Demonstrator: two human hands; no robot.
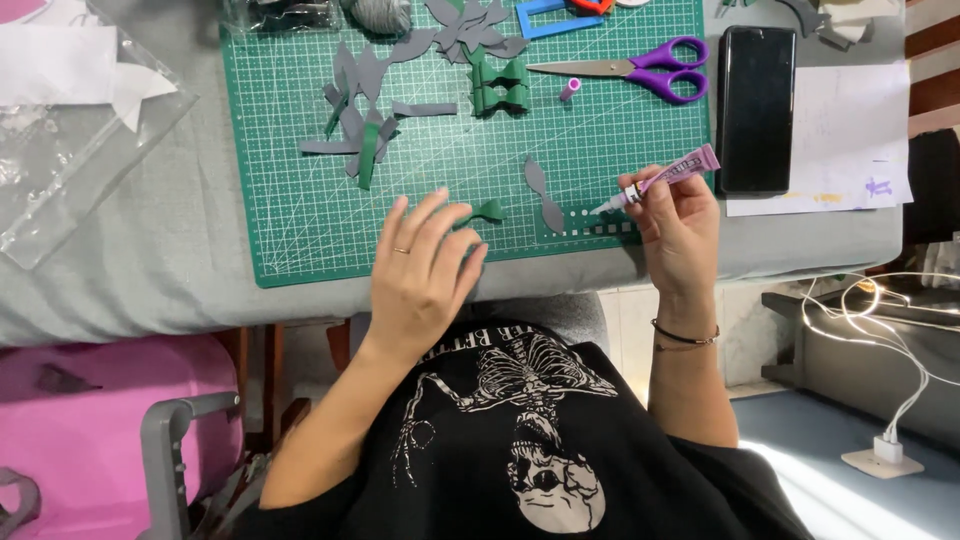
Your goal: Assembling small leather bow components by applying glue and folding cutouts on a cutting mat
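Right hand grips a purple glue tube (white nozzle leftward); left hand, fingers loosely spread, touches a green paper piece.

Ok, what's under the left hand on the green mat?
A small green paper piece sticks out past the left hand, lying on the cutting mat. The fingers cover the rest of it.

A black phone lies screen dark right of the green mat; a clear plastic bag (crinkled) sits far left; the right hand holds a small labelled purple tube.
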